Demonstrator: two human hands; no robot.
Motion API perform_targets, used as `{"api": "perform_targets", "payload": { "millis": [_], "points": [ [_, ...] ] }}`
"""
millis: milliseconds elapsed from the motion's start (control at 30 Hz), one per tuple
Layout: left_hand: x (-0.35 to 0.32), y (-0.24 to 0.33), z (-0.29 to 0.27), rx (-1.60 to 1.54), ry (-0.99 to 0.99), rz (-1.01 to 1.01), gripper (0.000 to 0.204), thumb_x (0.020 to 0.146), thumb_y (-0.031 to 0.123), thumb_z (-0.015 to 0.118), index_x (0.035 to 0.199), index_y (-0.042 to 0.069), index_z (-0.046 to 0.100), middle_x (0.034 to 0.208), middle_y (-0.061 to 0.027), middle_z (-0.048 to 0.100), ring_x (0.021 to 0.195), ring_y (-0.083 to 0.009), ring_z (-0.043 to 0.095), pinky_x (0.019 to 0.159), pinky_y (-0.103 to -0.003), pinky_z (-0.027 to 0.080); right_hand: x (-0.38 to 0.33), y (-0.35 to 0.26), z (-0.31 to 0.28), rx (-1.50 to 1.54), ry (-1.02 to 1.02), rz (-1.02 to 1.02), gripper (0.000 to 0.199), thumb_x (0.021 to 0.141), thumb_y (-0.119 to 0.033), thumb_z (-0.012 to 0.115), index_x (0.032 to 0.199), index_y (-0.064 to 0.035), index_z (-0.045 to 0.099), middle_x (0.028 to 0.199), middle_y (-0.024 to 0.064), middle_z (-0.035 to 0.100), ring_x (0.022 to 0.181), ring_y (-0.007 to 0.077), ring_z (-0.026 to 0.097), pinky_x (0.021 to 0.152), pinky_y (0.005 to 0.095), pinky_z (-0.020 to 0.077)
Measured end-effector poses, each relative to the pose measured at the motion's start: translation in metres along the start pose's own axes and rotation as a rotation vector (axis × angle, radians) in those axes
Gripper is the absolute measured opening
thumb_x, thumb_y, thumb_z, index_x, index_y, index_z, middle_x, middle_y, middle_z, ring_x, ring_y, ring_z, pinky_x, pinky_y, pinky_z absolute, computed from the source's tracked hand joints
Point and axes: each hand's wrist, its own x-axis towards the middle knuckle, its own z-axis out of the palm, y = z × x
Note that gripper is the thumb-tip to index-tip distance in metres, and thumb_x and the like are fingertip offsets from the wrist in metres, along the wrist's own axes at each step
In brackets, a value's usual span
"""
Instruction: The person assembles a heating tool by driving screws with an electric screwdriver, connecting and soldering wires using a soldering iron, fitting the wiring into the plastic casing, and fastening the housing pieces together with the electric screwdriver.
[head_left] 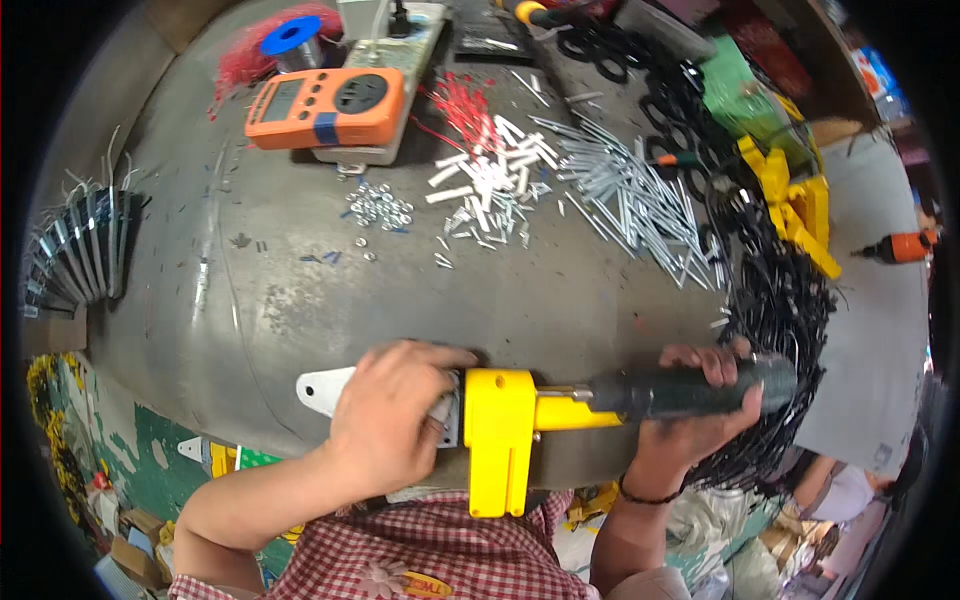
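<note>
My left hand is closed over a grey metal bracket, whose rounded end with a hole sticks out to the left. Against the bracket's right side sits a yellow plastic housing with a yellow arm reaching right. My right hand wraps round a dark electric screwdriver, held level and pointing left. Its bit lies just above the yellow arm, close to the housing's side; I cannot tell whether it sits on a screw. Both hands are at the table's near edge, in front of a checked apron.
Beyond my hands lie small nuts, white sleeves, long bolts and red wires. An orange meter rests on a power strip, near a blue spool. Black cables and yellow parts line the right.
</note>
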Motion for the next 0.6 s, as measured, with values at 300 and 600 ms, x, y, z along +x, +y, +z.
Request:
{"api": "perform_targets", "payload": {
  "millis": [300, 600],
  "points": [
    [0.002, 0.000, -0.019, 0.081, -0.238, 0.091, 0.066, 0.061, 0.024, 0.067, 0.118, -0.003, 0.047, 0.112, -0.0194, 0.053, 0.101, -0.0367, 0.051, 0.088, -0.046, 0.039, -0.020, -0.025, -0.004, -0.012, -0.024, 0.010, 0.042, 0.083, -0.030, 0.055, 0.117, -0.0065, 0.047, 0.075, -0.0017, 0.047, 0.072, 0.0106, 0.047, 0.079, 0.0306, 0.0368],
    [0.001, 0.000, -0.016, 0.108, -0.249, 0.060, 0.069, 0.055, 0.021, 0.070, 0.117, -0.002, 0.049, 0.113, -0.0174, 0.051, 0.102, -0.0349, 0.049, 0.089, -0.044, 0.037, -0.029, -0.022, -0.009, 0.058, -0.028, 0.034, 0.036, 0.085, -0.029, 0.052, 0.112, -0.0066, 0.046, 0.077, -0.0010, 0.047, 0.075, 0.0115, 0.048, 0.082, 0.0321, 0.0357]
  ]
}}
